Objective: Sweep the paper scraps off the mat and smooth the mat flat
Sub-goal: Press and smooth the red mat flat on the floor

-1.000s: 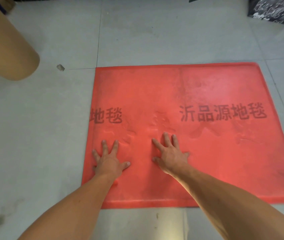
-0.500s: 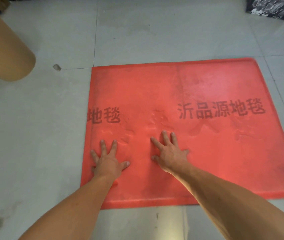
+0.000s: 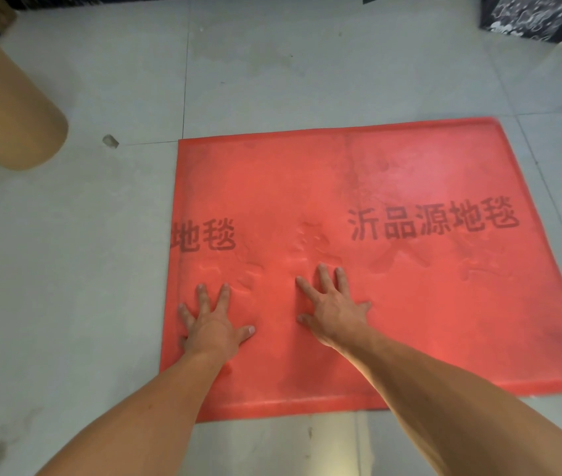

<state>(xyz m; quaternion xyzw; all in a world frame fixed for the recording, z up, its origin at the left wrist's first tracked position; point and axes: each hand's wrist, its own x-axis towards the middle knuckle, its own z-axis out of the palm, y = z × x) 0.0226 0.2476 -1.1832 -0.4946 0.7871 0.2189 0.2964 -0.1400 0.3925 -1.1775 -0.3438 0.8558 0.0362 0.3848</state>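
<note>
A red mat [image 3: 410,304] with dark printed characters lies on the grey tiled floor. My left hand [image 3: 212,324] presses flat on its near left part, fingers spread. My right hand [image 3: 332,309] lies flat beside it, nearer the mat's middle, fingers spread too. Shallow wrinkles [image 3: 307,242] show in the mat just beyond my fingertips. No paper scraps are visible on the mat. One small scrap [image 3: 110,141] lies on the floor off the mat's far left corner.
A tan rounded object [image 3: 5,115] fills the upper left. A black-and-white patterned box [image 3: 540,15] stands at the far right corner. Grey floor tiles [image 3: 66,269] surround the mat on all sides.
Both hands stay pressed flat at the same spots on the mat. Only the view has shifted slightly.
</note>
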